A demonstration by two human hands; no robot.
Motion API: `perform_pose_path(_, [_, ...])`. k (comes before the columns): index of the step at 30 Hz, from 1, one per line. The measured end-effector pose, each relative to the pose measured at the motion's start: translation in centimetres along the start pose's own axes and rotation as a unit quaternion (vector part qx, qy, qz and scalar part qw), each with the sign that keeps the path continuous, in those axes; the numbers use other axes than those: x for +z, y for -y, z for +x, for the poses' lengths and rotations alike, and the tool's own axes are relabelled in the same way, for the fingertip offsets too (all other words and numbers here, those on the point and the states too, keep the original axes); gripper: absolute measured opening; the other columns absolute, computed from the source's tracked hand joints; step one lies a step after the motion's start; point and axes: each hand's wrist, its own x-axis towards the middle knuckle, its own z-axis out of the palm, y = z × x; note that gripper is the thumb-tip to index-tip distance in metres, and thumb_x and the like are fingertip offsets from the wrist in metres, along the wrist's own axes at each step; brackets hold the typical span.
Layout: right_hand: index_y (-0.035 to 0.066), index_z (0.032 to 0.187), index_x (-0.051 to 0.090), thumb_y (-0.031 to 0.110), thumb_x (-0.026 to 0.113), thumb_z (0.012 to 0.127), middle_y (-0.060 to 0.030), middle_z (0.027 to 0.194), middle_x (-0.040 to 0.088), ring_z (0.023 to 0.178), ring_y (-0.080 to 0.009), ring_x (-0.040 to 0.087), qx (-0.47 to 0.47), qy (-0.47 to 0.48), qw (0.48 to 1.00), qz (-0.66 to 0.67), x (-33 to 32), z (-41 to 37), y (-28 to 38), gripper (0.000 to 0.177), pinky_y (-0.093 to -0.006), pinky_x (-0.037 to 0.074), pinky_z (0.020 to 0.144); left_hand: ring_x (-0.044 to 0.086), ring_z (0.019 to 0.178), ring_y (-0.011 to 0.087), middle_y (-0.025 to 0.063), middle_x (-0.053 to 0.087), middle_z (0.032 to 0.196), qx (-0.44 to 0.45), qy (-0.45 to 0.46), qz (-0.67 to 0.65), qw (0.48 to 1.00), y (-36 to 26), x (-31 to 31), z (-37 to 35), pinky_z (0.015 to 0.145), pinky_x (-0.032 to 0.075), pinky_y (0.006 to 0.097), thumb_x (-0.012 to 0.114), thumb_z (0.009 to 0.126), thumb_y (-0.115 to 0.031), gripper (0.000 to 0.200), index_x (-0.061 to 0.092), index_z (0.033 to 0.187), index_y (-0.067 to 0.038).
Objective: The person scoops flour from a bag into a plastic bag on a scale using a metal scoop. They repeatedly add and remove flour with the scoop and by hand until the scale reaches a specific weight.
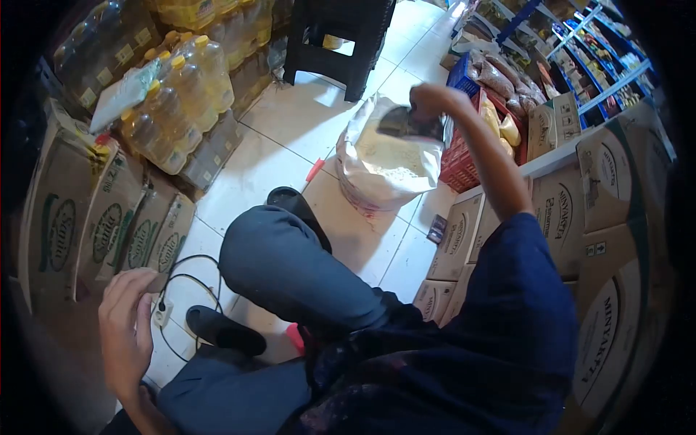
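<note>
My right hand (435, 101) is closed around a dark scoop (406, 125), whose handle is mostly covered by my fingers. The scoop is over the mouth of an open white sack (351, 170), at its far right side. Inside the sack lies a pale, loose, grain-like or powdery content (391, 156); its kind I cannot make out. At the lower left, my left hand (127, 326) hangs in the air beside my knee, near the cardboard boxes. Its fingers are loosely curved, thumb apart, and no held object shows.
Packs of yellow-capped oil bottles (174, 101) and cartons (109, 225) line the left. A black stool (337, 43) stands beyond the sack. Stacked cartons (558, 210) and a red crate (458, 163) with filled bags flank the right. A black cable (192, 275) lies on the floor.
</note>
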Motion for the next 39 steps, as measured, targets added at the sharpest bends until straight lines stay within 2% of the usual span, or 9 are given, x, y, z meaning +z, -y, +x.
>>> perform_pose_path(6, [0.0,0.081,0.071,0.032,0.074,0.067,-0.0135,0.08,0.07,0.068,-0.0258,0.066,0.045,0.172,0.983,0.044,10.9,4.9,0.0,0.035,-0.038,0.051,0.058,0.058,0.1,0.0364,0.019,0.062,0.106,-0.067,0.019,-0.04,0.997,1.7,1.9,0.4,0.09,0.042,0.0376,0.055,0.081,0.001,0.026,0.061,0.107,0.004])
perform_pose_path(8, [-0.002,0.08,0.071,0.028,0.068,0.068,-0.0163,0.076,0.069,0.063,-0.0268,0.065,0.022,0.159,0.986,0.054,12.0,5.7,1.3,0.032,-0.0391,0.052,0.057,0.058,0.099,0.0359,0.0187,0.063,0.105,-0.077,0.022,-0.045,0.996,2.0,1.9,0.0,0.09,0.042,0.0375,0.056,0.081,0.0,0.027,0.061,0.107,0.004])
perform_pose_path(12, [-0.005,0.085,0.069,0.018,0.061,0.072,-0.0205,0.082,0.068,0.074,-0.0313,0.068,0.059,0.099,0.986,0.123,17.9,9.9,4.3,0.028,-0.0406,0.053,0.064,0.059,0.098,0.0345,0.0181,0.063,0.104,-0.108,0.041,-0.104,0.988,3.0,2.0,0.0,0.09,0.042,0.037,0.058,0.08,-0.002,0.028,0.062,0.108,0.003])
perform_pose_path(13, [-0.005,0.086,0.069,0.017,0.06,0.071,-0.0241,0.081,0.067,0.075,-0.035,0.067,-0.047,0.019,0.997,0.063,19.8,11.2,3.8,0.028,-0.0411,0.052,0.066,0.059,0.098,0.0343,0.018,0.063,0.104,-0.104,0.034,-0.09,0.99,3.0,2.1,0.1,0.09,0.042,0.0367,0.059,0.08,-0.002,0.028,0.062,0.108,0.003])
perform_pose_path(15, [-0.005,0.086,0.069,0.018,0.06,0.071,-0.0254,0.081,0.066,0.075,-0.0367,0.066,-0.017,-0.007,0.994,0.106,21.4,11.9,3.0,0.028,-0.042,0.051,0.067,0.059,0.098,0.0338,0.0178,0.064,0.103,-0.101,0.02,-0.059,0.993,3.3,2.2,-0.2,0.089,0.042,0.0361,0.059,0.08,-0.003,0.028,0.062,0.107,0.003])
perform_pose_path(19, [-0.003,0.084,0.069,0.019,0.06,0.072,-0.0253,0.08,0.065,0.074,-0.038,0.065,-0.036,0.045,0.995,0.079,18.3,9.4,2.0,0.027,-0.0443,0.049,0.067,0.059,0.098,0.0329,0.0169,0.064,0.104,-0.116,0.027,-0.087,0.989,3.4,2.1,-0.7,0.09,0.041,0.0361,0.061,0.08,-0.005,0.03,0.062,0.109,0.002])
perform_pose_path(28, [0.0,0.089,0.07,0.018,0.059,0.069,-0.0234,0.089,0.067,0.085,-0.0365,0.065,-0.002,0.0,0.994,0.111,14.1,3.2,-2.2,0.029,-0.0413,0.052,0.075,0.057,0.099,0.0302,0.0145,0.063,0.103,-0.146,0.054,-0.084,0.984,3.6,2.0,-1.6,0.092,0.039,0.0357,0.063,0.083,-0.012,0.032,0.061,0.113,-0.002])
perform_pose_path(34, [0.001,0.092,0.069,0.015,0.057,0.071,-0.0229,0.09,0.066,0.083,-0.0367,0.064,-0.038,0.004,0.997,0.072,16.1,5.3,-1.6,0.027,-0.0429,0.05,0.074,0.056,0.106,0.0298,0.0138,0.063,0.111,-0.177,0.08,-0.101,0.976,2.7,1.3,-1.5,0.097,0.038,0.0386,0.064,0.081,-0.013,0.035,0.061,0.115,-0.005])
perform_pose_path(39, [0.002,0.09,0.068,0.02,0.058,0.076,-0.0219,0.088,0.067,0.082,-0.0372,0.064,-0.05,-0.012,0.994,0.099,18.7,10.5,3.1,0.025,-0.044,0.049,0.072,0.057,0.098,0.029,0.0135,0.063,0.102,-0.167,0.057,-0.101,0.979,3.5,1.6,-1.9,0.091,0.042,0.0375,0.064,0.082,-0.011,0.033,0.06,0.114,-0.003])
